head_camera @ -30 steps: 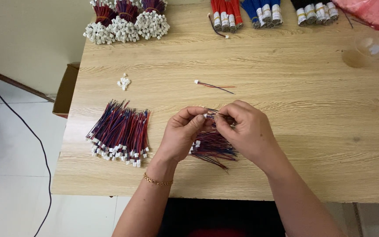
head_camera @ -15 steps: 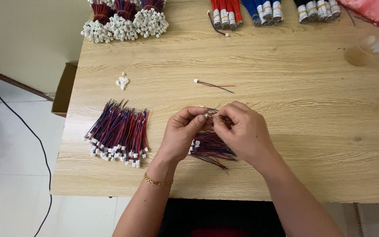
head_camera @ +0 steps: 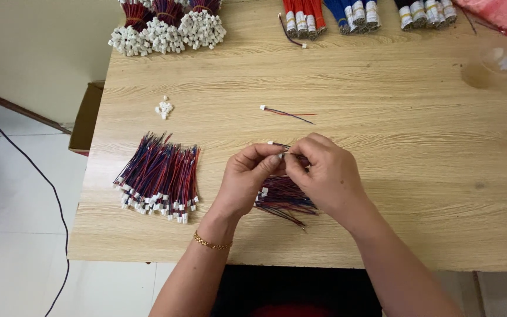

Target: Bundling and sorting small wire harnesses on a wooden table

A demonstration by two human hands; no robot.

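Little change across the second. Camera drifted slightly: bundles along the top edge of the frame sit a touch higher, more cut off. The left hand and right hand stayed together at frame centre, fingertips now pinched a bit tighter on the thin wire lead, whose white connector end pokes out up-left of the fingers. The small wire bundle under the hands shows slightly more between the wrists.
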